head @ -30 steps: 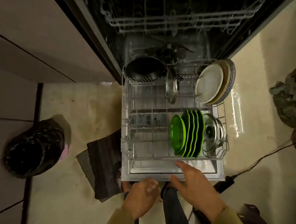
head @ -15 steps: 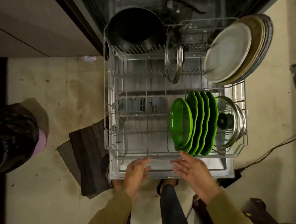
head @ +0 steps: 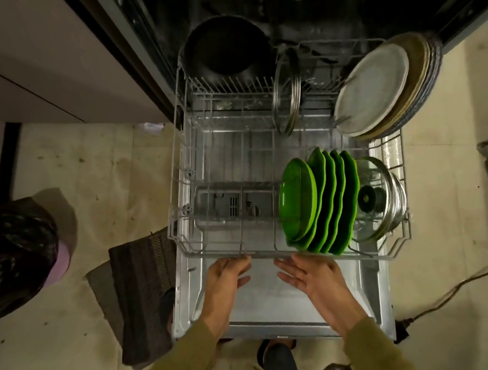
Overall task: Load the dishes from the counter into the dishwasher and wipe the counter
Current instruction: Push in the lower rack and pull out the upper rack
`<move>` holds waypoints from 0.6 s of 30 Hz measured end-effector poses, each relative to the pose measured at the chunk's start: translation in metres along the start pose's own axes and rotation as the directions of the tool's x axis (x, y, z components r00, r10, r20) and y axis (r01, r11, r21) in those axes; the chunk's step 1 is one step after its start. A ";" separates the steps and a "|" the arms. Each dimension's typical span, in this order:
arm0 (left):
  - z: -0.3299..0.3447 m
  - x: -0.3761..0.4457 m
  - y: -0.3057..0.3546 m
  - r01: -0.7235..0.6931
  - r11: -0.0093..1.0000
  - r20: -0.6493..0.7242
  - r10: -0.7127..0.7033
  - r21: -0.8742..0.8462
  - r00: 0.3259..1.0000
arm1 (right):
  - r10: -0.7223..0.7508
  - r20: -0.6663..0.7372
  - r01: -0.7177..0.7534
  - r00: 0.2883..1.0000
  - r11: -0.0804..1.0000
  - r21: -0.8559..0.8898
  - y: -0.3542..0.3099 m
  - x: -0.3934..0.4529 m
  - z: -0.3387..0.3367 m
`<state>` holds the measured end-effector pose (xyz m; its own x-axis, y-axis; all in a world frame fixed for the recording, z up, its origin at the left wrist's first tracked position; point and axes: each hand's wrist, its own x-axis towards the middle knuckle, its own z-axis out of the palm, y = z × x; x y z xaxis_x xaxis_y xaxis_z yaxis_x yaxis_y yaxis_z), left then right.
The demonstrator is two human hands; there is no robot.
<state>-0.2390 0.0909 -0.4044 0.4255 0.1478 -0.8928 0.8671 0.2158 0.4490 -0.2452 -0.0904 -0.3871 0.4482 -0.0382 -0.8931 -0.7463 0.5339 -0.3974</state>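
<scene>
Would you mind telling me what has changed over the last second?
Both hands reached forward: the left hand now touches the front rim of the rack, the right hand hovers open beside it. The green plates and pot stay put.

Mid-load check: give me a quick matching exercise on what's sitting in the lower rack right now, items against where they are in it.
Things:
1. green plates
2. dark pan
3. pale dinner plates
4. glass lid with black knob

Places in the lower rack:
A. far left corner, bowl facing the camera
B. near right edge, beside the green stack
C. far right corner, leaning outward
D. near right section, standing on edge in a row

Pairs: 1-D, 2-A, 3-C, 4-B
</scene>
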 end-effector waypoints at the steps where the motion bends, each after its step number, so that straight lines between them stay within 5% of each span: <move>1: 0.004 0.004 0.008 -0.022 1.000 0.015 0.022 -0.002 1.000 | -0.011 0.008 0.011 1.000 1.000 -0.014 -0.010 0.005 0.004; 12: 0.047 0.061 0.106 -0.263 0.942 0.190 0.225 0.208 0.956 | -0.115 0.055 0.120 0.992 0.988 -0.100 -0.111 0.072 0.051; 14: 0.051 0.064 0.116 -0.356 0.882 0.202 0.305 0.308 0.931 | -0.239 0.059 0.246 0.969 0.936 -0.250 -0.116 0.074 0.063; 15: 0.051 0.065 0.118 -0.422 0.824 0.202 0.371 0.378 0.906 | -0.342 0.073 0.338 0.937 0.830 -0.445 -0.115 0.072 0.067; 18: 0.052 0.064 0.123 -0.607 0.495 0.326 0.542 0.621 0.775 | -0.616 0.210 0.434 0.760 0.239 -0.869 -0.104 0.059 0.066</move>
<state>-0.0919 0.0767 -0.4079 0.8840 -0.0827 -0.4601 0.3316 -0.5828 0.7419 -0.1084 -0.0925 -0.3843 0.9033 -0.1802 -0.3894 -0.4112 -0.6230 -0.6654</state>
